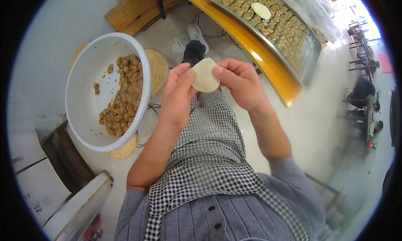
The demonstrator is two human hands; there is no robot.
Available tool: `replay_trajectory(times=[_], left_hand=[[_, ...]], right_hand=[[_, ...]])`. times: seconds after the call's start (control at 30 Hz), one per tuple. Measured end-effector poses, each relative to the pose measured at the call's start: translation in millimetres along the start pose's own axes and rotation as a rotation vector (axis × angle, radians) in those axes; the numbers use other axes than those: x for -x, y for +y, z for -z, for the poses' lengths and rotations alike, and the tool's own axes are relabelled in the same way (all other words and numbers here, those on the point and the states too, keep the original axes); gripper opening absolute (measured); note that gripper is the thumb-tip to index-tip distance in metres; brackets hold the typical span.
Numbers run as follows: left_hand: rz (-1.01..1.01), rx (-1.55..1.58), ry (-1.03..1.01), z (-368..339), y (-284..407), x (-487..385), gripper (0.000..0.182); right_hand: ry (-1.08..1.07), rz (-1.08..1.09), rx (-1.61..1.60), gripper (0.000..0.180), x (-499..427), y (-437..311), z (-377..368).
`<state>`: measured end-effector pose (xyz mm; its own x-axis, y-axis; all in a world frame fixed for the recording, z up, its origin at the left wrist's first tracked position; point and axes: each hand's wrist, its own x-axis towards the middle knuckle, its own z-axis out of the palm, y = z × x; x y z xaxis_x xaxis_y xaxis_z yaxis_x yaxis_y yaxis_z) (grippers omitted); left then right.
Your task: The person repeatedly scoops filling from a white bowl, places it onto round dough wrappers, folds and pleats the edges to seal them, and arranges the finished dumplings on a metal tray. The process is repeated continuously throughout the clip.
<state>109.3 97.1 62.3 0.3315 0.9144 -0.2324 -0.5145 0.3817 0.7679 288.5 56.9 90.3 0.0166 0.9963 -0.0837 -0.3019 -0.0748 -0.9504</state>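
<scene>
A round, thin dough wrapper (205, 76) is stretched between my two hands above my lap. My left hand (178, 93) pinches its left edge, and my right hand (240, 82) grips its right edge between thumb and fingers. No filling shows on the side facing me. To the left, a large white basin (94, 109) holds a clumpy brown filling (125, 99), heaped along its right side. At the upper right, a metal tray (309, 65) carries rows of folded dumplings (276, 24). Flat wrappers (261, 10) lie on top of them.
The tray rests on a yellow table (279, 87) with a curved-looking edge. Round wooden stools (157, 71) stand under and beside the basin. Clear plastic sheeting (314, 12) is bunched beyond the tray. A wooden bench (138, 12) is ahead; seated people (362, 90) are far right.
</scene>
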Motion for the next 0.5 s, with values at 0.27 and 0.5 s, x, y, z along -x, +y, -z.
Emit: replay_trajectory(times=[0.27, 0.5], left_hand=[[-0.064, -0.174, -0.232, 12, 2, 32, 0.020], [-0.006, -0.056, -0.183, 12, 3, 28, 0.018]], right_hand=[[0.080, 0.118, 0.326, 0.013, 9, 11, -24], [0.060, 0.209, 0.533, 0.011, 13, 10, -30]])
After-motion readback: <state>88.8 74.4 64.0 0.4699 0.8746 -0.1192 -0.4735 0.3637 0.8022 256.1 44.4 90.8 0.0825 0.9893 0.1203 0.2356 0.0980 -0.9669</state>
